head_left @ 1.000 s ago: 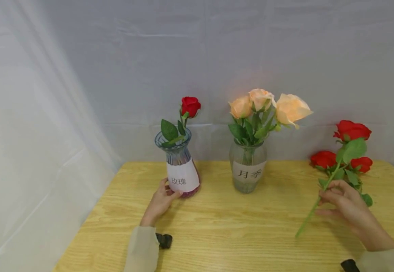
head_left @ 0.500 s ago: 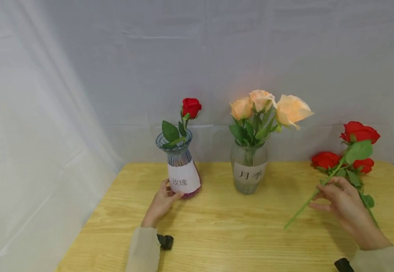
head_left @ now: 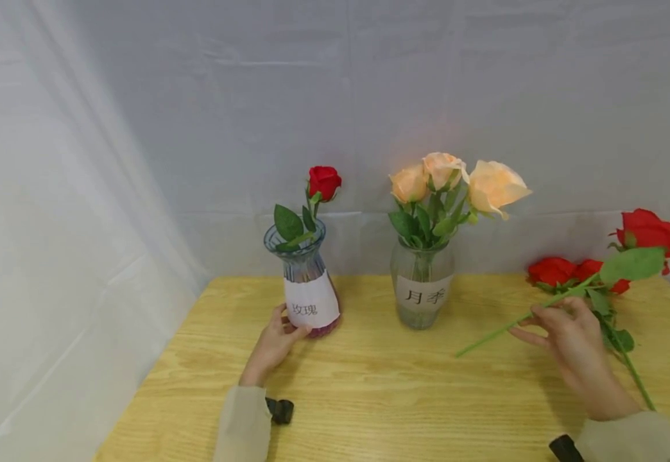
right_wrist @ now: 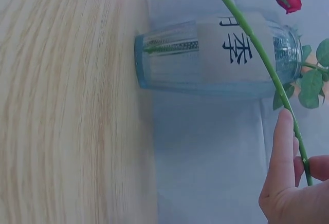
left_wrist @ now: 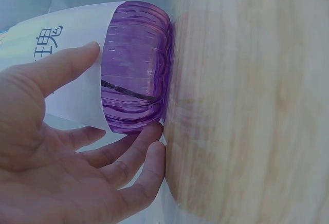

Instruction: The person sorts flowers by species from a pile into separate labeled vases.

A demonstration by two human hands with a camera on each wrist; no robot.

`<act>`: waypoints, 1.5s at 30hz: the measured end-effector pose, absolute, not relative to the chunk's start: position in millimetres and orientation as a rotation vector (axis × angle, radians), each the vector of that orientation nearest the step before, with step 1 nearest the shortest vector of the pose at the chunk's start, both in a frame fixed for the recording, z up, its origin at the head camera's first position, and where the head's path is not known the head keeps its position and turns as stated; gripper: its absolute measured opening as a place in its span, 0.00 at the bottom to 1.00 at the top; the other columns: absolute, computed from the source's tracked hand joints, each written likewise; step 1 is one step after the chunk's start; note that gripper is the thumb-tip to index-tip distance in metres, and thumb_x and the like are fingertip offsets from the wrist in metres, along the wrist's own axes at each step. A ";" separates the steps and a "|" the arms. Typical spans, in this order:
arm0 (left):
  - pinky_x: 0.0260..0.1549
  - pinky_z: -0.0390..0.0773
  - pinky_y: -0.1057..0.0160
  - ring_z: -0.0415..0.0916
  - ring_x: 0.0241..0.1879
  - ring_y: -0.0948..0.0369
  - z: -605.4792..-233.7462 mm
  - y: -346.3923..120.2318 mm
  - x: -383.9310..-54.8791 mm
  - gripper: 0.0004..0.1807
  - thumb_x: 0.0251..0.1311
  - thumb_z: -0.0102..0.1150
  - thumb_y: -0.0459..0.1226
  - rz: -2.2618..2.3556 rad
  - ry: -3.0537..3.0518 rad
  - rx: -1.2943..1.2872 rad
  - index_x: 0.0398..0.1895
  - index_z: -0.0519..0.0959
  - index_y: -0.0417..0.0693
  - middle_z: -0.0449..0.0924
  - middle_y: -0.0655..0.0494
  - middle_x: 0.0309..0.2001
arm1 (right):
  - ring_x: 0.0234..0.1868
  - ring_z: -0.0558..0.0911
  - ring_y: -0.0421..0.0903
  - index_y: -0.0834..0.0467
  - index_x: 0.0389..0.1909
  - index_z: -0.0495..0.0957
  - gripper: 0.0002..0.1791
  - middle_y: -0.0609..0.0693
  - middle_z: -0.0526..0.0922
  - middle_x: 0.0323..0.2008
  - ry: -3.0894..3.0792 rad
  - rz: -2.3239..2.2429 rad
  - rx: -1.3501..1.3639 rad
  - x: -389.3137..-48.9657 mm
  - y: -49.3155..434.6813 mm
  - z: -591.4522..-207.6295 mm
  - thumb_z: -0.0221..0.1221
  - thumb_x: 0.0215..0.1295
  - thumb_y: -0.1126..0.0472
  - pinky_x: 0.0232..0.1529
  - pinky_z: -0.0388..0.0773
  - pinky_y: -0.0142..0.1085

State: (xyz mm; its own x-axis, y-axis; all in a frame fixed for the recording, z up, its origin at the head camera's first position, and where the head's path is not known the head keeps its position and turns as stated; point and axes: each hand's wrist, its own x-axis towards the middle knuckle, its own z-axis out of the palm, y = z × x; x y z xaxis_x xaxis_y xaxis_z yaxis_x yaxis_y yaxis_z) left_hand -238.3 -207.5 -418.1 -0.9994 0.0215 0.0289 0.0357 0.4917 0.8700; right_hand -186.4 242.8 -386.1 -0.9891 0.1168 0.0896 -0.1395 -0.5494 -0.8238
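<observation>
While your left hand (head_left: 273, 346) grasps the blue-purple vase (head_left: 310, 292), centre-left | your right hand (head_left: 570, 346) pinches a long-stemmed red rose (head_left: 652, 232), right of frame.

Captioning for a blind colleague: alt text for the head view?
A right hand holds a red rose by its stem; the left hand grips a blue-purple vase with a single red rose. Beside it, a clear vase holds three peach roses; other red roses lie at right.

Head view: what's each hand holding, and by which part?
Right hand: a red rose, by its stem, below the leaf. Left hand: the blue-purple vase, low on its body.
</observation>
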 end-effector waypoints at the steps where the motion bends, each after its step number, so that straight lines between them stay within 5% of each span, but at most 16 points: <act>1: 0.56 0.74 0.41 0.72 0.59 0.34 -418.0 -207.6 -238.2 0.39 0.68 0.63 0.36 -1.577 -2.701 -0.046 0.72 0.53 0.25 0.70 0.23 0.60 | 0.31 0.83 0.44 0.55 0.35 0.61 0.13 0.49 0.77 0.29 -1.379 2.650 0.041 -186.4 240.0 -385.7 0.49 0.74 0.76 0.38 0.86 0.47; 15: 0.57 0.72 0.40 0.71 0.60 0.34 -417.0 -207.9 -240.8 0.40 0.68 0.62 0.35 -1.585 -2.712 -0.022 0.73 0.53 0.26 0.69 0.23 0.61 | 0.31 0.85 0.48 0.61 0.38 0.59 0.11 0.51 0.77 0.30 -1.150 2.564 0.153 -187.7 206.8 -377.5 0.49 0.74 0.77 0.37 0.85 0.46; 27: 0.56 0.73 0.40 0.72 0.59 0.34 -420.3 -208.8 -239.5 0.39 0.68 0.63 0.35 -1.560 -2.714 -0.025 0.73 0.54 0.26 0.70 0.23 0.61 | 0.32 0.85 0.48 0.61 0.40 0.69 0.06 0.53 0.80 0.30 -1.140 2.499 0.193 -189.7 177.2 -366.3 0.51 0.74 0.75 0.39 0.85 0.45; 45: 0.57 0.72 0.40 0.71 0.60 0.34 -418.2 -207.6 -237.8 0.39 0.68 0.63 0.35 -1.594 -2.695 -0.015 0.73 0.54 0.26 0.69 0.23 0.61 | 0.30 0.86 0.51 0.65 0.34 0.68 0.08 0.56 0.77 0.29 -1.001 2.487 0.117 -194.9 134.8 -347.3 0.52 0.71 0.79 0.38 0.85 0.47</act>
